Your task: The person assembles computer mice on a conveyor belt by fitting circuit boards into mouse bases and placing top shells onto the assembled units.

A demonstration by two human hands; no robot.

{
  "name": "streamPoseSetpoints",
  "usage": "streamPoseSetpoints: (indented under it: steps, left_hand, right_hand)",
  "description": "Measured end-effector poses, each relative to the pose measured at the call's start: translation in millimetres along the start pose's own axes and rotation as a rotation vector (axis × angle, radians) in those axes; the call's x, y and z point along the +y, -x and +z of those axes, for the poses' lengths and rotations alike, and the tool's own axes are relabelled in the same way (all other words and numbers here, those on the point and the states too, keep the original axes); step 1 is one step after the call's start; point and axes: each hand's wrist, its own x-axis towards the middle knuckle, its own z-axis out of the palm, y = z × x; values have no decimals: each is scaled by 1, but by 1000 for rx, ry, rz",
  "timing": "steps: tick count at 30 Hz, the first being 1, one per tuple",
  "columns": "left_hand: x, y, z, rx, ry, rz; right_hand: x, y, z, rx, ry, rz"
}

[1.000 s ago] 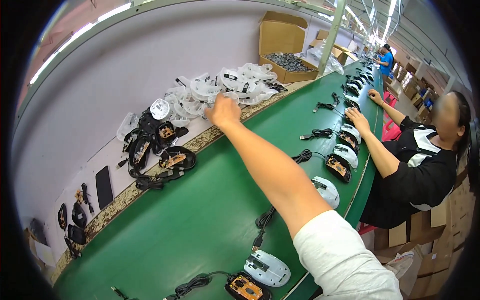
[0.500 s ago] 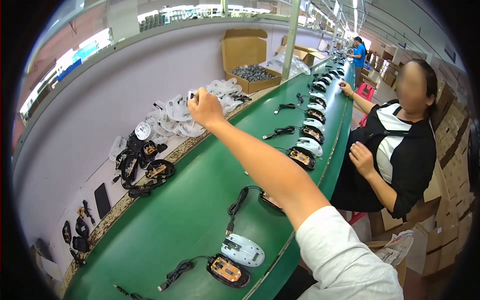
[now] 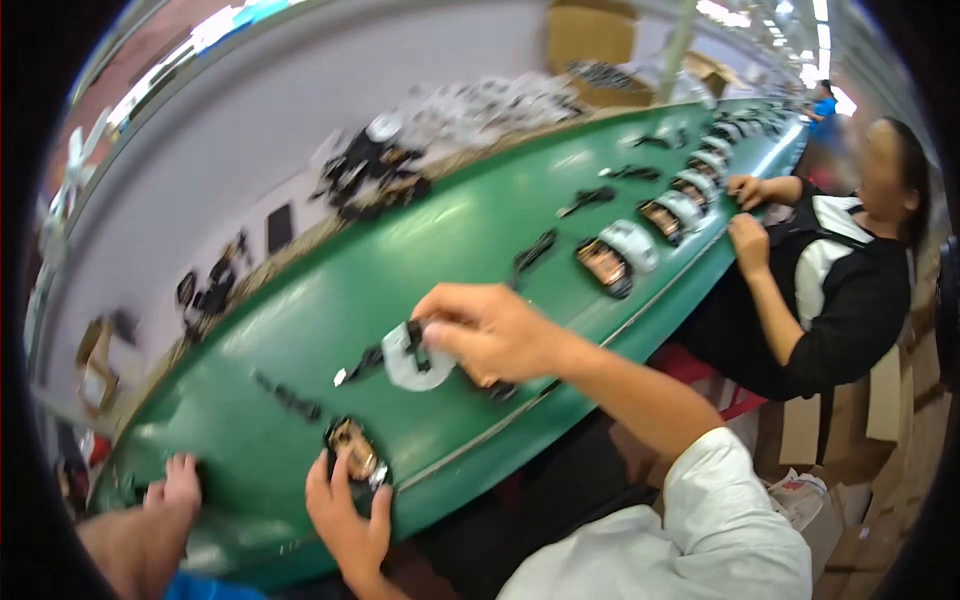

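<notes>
My right hand pinches a whitish plastic mouse shell with a black piece at its upper part, held above the green belt. Its details are blurred. To the lower left, my left hand grips an open mouse base, thumb on one side and fingers on the other; an orange-brown circuit board shows inside it. Another open mouse base lies partly hidden behind my right hand. Beside the pale shell, a black cable with a light plug rests on the belt.
More mouse bases with pale shells line the green belt. A co-worker sits at the right; another person's hand reaches in at the lower left. Translucent parts and dark mouse parts lie along the ledge.
My right hand has come back from the ledge's pile of translucent parts to above the belt. My left hand has come into view on a mouse base. The view has shifted.
</notes>
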Motion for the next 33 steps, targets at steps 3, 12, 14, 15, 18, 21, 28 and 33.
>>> streamPoseSetpoints:
  steps: [3, 12, 14, 15, 18, 21, 28, 33]
  left_hand:
    - [4, -1, -4, 3, -1, -34]
    - [0, 9, -8, -20, 0, -23]
    - [2, 8, -7, -26, 5, -26]
    - [0, 8, -8, -27, 6, -25]
    - [-2, 8, -10, -36, 22, -25]
    - [-2, 5, -10, -45, 41, -3]
    - [-16, 4, -2, -51, 119, 72]
    - [-35, 11, 3, 71, 210, 116]
  right_hand:
    - [22, -8, 29, -163, -58, 123]
    - [60, -15, 88, -203, 484, 138]
    - [76, -11, 93, 29, 773, -164]
    - [70, -7, 95, 30, 773, -163]
    - [38, 21, 89, -70, 815, -345]
    - [41, 35, 90, -96, 869, -370]
    - [70, 35, 104, -16, 997, -236]
    - [63, 51, 109, 112, 718, -316]
